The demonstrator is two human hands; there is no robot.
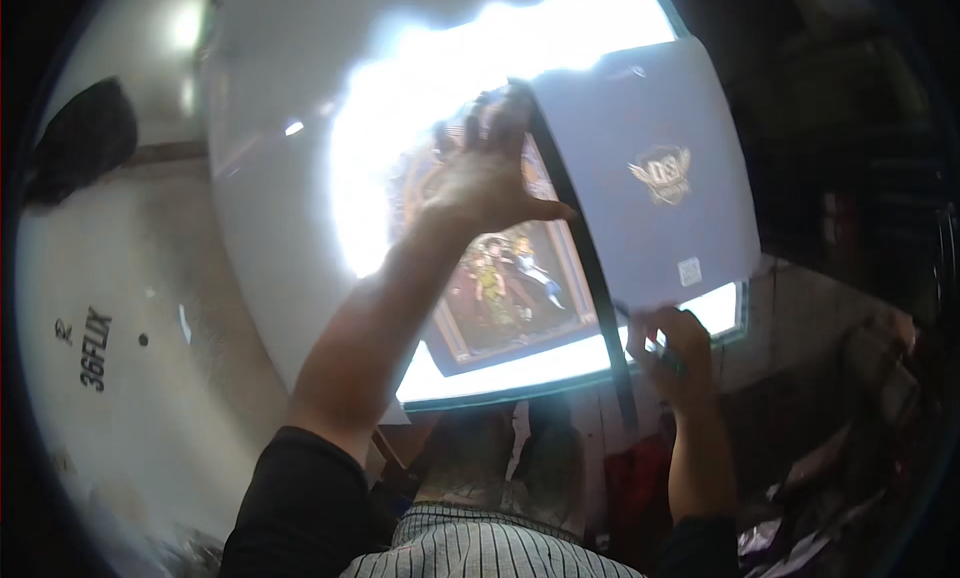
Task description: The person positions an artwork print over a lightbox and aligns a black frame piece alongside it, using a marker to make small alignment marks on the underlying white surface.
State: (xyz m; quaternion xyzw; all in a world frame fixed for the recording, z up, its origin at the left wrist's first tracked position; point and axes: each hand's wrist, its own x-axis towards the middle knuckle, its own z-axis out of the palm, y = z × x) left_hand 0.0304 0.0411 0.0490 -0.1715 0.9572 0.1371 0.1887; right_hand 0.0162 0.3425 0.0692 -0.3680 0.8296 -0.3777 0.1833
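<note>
A lit glass-topped table (520,386) carries a printed picture (500,288) of several costumed figures inside an ornate border. To its right lies a blue-grey sheet (600,138) with a winged shield emblem and a small square code. Between them runs a long dark straightedge (583,243), its near end jutting past the table's front edge. My left hand (480,178) presses down with fingers spread over the picture's upper part, its thumb on the straightedge. Close to the strip's near part, my right hand (675,353) is closed on a slim dark pen-like tool (622,308), partly hidden and blurred.
A large pale sheet (265,178) covers the table's left side. Further left is a white surface (130,278) with dark lettering, and a dark object (90,138) lies on it. Crumpled shiny material (810,468) sits at the lower right.
</note>
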